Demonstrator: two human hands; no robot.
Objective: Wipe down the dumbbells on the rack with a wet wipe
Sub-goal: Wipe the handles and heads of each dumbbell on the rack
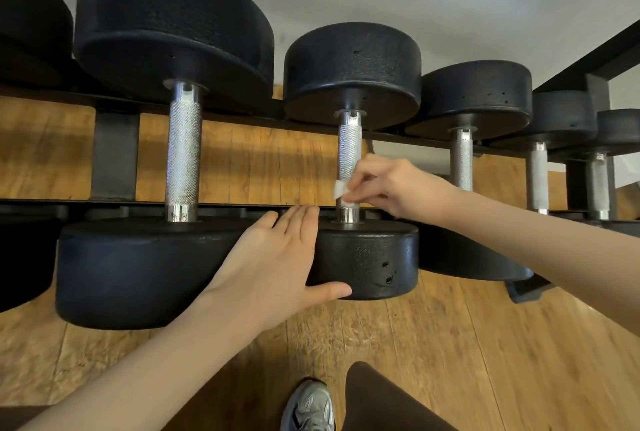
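Large dumbbell [173,139] far left on the black rack [114,153], handle bare; left hand [273,257] flat against the near head of the middle dumbbell [363,257], fingers straight, thumb along its lower rim; right hand [391,184] pinches a small white wet wipe [341,190] against that dumbbell's knurled handle, low down; smaller dumbbells beyond; wooden floor [485,344] below.

Black round-headed dumbbells [349,160] with knurled steel handles lie side by side across the rack [114,153], heads near and far, sizes shrinking rightward. Small crumpled white wet wipe [341,190] wrapped against middle dumbbell's handle, near end.
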